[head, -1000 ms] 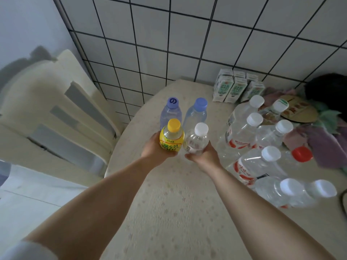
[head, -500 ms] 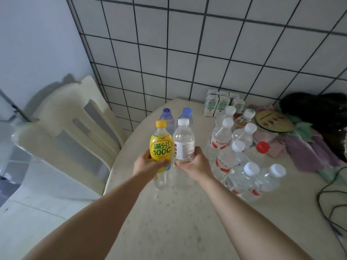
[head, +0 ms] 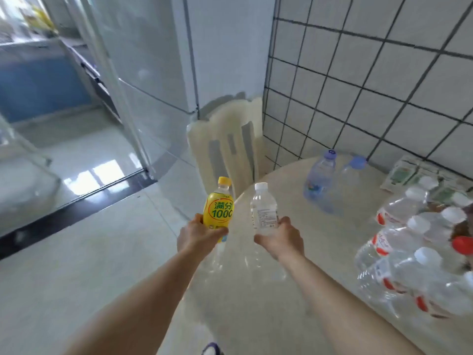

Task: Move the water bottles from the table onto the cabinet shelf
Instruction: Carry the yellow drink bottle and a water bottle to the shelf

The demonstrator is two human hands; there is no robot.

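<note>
Left hand (head: 197,235) grips the yellow bottle (head: 218,210) upright, just past the surface (head: 294,316) edge and above the floor (head: 89,265). Right hand (head: 282,238) holds the clear bottle (head: 263,208) upright over the surface. Two blue-capped bottles (head: 320,179) stand near the tiled wall (head: 371,85), with a cluster of white-capped bottles (head: 414,242) at right. A chair (head: 227,149) stands beside the surface.

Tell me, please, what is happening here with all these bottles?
A person is carrying two bottles away from the table. The left hand grips a yellow-labelled bottle, and the right hand grips a clear bottle with a white cap, both upright and lifted. Two blue-capped bottles and a cluster of clear bottles stand on the table. No cabinet shelf is clearly in view.
</note>
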